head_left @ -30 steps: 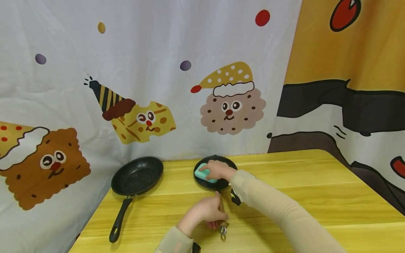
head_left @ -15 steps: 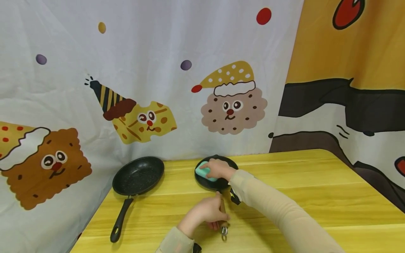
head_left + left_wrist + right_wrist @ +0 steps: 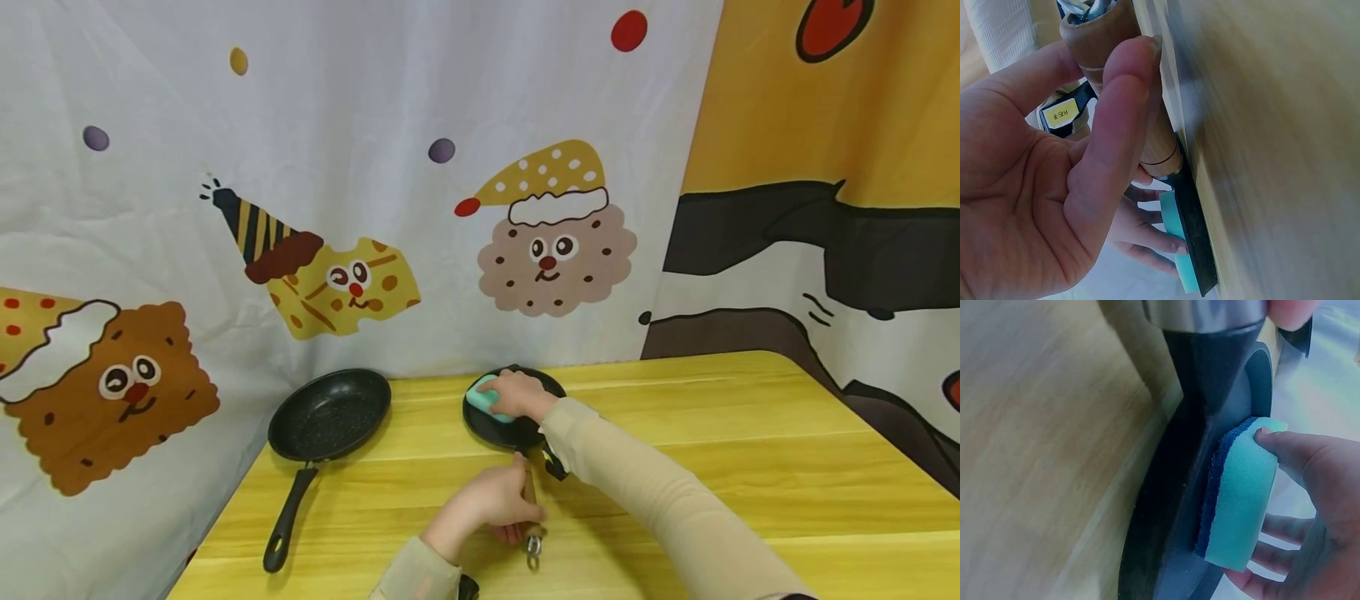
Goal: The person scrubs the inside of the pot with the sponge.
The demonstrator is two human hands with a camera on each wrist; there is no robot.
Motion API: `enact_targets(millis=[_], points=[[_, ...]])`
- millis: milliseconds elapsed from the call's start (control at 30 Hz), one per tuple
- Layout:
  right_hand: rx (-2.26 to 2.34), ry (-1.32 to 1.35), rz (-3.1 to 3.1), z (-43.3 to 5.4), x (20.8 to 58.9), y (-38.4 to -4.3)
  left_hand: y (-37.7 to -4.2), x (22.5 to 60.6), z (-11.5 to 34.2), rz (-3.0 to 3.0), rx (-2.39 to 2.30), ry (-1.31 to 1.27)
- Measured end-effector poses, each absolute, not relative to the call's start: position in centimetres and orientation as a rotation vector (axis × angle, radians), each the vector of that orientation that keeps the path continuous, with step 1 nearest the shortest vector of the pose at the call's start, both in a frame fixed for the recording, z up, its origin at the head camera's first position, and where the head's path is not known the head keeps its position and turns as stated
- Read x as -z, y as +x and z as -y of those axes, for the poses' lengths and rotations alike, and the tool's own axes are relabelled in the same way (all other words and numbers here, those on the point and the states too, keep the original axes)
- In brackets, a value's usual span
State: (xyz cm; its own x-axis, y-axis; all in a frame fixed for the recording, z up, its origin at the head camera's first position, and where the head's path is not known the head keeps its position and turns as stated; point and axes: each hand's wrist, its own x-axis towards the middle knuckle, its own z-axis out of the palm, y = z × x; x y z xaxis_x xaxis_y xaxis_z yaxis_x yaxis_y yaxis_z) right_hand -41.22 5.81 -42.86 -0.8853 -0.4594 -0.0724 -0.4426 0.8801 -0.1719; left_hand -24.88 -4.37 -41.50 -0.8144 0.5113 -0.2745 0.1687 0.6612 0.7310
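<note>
A small black frying pan (image 3: 491, 432) with a wooden handle (image 3: 1161, 140) lies on the table near the curtain. My left hand (image 3: 487, 502) grips that handle with thumb and fingers, close to its metal hanging ring (image 3: 533, 547). Inside the pan is a teal sponge (image 3: 1246, 494), its dark blue scouring side against the pan's surface. My right hand (image 3: 527, 395) holds the sponge from above, thumb on one side and fingers on the other, as the right wrist view shows. Part of the sponge and the pan's right side are hidden under this hand in the head view.
A larger black speckled frying pan (image 3: 330, 415) stands to the left, its black handle (image 3: 288, 521) pointing toward me. Behind the wooden table (image 3: 712, 433) hangs a cartoon-printed curtain (image 3: 375, 100), close to both pans. Bare tabletop spreads to the right.
My right hand has slid the sponge slightly toward the far left side of the small pan. The left hand keeps its grip on the handle, and the larger pan stays put.
</note>
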Motion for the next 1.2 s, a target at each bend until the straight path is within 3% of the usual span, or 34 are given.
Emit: enact_targets(millis=[1200], points=[[0.344,-0.595,-2.938,-7.4,43.0,-42.9,-25.1,41.3,4.5,-2.433,-0.968,0.515]])
